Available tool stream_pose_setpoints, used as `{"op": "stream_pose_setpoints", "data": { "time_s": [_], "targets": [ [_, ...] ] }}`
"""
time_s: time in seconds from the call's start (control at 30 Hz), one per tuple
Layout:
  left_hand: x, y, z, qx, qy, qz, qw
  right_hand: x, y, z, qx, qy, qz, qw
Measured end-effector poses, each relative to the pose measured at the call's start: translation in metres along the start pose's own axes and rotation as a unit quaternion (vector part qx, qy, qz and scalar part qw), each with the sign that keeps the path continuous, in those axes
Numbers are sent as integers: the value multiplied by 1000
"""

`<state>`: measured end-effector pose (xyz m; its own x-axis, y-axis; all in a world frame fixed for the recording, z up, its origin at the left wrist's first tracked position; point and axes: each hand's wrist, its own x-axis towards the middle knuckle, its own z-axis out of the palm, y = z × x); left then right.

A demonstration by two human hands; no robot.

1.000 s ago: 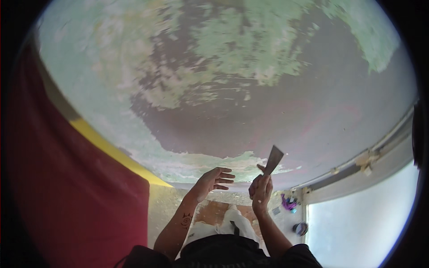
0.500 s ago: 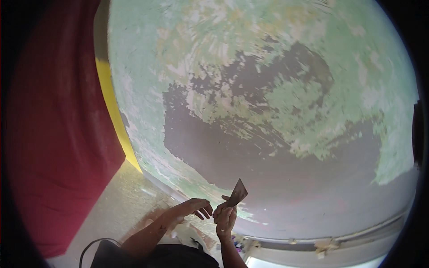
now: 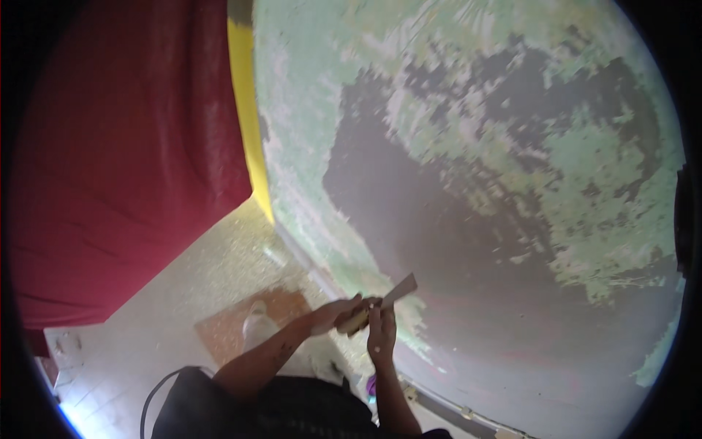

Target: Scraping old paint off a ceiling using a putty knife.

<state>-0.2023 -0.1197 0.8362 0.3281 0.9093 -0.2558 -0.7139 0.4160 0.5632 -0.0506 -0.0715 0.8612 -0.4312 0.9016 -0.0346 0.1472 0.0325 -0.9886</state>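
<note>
A scraper with a flat blade [image 3: 401, 290] and a pale handle [image 3: 357, 322] lies across both my hands, in front of the wall. My left hand [image 3: 329, 317] is closed about the handle end, its fingers partly hidden. My right hand [image 3: 381, 338] grips the scraper near the base of the blade. The blade points up and to the right. Behind it, the wall [image 3: 468, 241] shows patchy green and whitish coating around large bare grey areas.
A dark red cloth [image 3: 139, 168] hangs on the left beside a yellow strip [image 3: 246, 95]. Below, debris dusts the floor [image 3: 157, 293], where a brown board [image 3: 219, 322] lies under a white-covered foot [image 3: 256, 322]. A pipe [image 3: 446, 401] runs low along the wall.
My left hand has come from apart to the scraper's handle. The blade has tipped further to the right. The view has turned, bringing more floor and the brown board into sight.
</note>
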Motion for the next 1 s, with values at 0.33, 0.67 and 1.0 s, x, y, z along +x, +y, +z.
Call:
{"op": "stream_pose_setpoints", "data": {
  "time_s": [0.33,0.67,1.0],
  "targets": [
    [-54,-4,-18,-86,116,26,989,23,-6,59,172,-132,140,966],
    [-19,4,-68,-58,169,134,975,56,21,92,40,-59,66,995],
    [44,-22,-121,113,413,265,864,109,59,142,-42,-118,114,986]
  ]
}}
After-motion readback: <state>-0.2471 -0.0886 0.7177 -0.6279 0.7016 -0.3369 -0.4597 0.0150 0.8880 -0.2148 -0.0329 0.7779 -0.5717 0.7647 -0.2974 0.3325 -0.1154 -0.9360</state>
